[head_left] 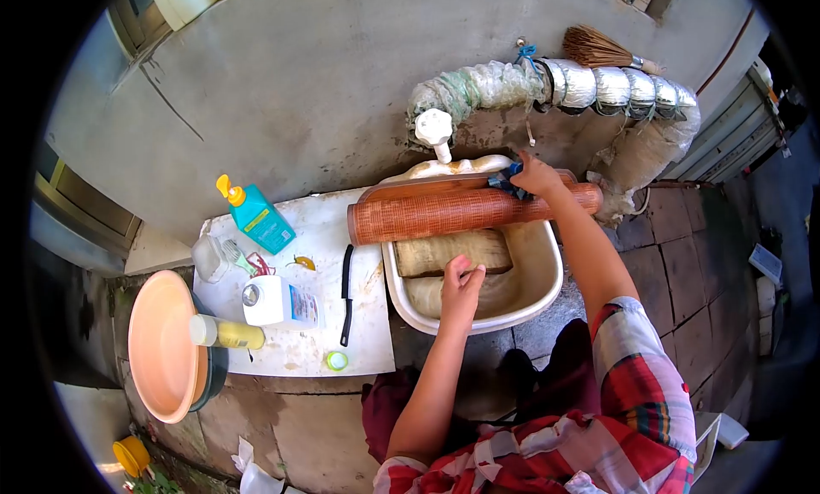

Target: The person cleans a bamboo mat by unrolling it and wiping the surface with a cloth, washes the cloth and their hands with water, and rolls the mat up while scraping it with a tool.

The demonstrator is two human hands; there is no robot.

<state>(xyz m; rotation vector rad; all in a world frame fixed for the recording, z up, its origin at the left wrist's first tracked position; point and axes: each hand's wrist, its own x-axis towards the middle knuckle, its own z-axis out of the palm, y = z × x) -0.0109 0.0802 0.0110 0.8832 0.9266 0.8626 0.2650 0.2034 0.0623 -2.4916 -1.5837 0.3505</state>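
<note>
A rolled reddish-brown woven mat [410, 218] lies across the white sink basin [557, 276], reaching past both its sides. At the mat's back edge, my right hand [538, 176] grips a crumpled dark blue cloth [507, 183]. My left hand [461, 291] hangs over the front of the basin with its fingers curled closed and nothing visible in them. Below the mat, inside the basin, a pale brownish block-like slab [448, 253] shows; cloudy liquid seems to lie around it.
Left of the basin, a white board [359, 349] bears a black-handled knife [347, 293], a teal pump bottle [262, 221], a white jug [278, 302] and a green cap [336, 361]. Peach basin [158, 349] stands farther left. A wrapped pipe [581, 84] with tap [434, 128] runs behind.
</note>
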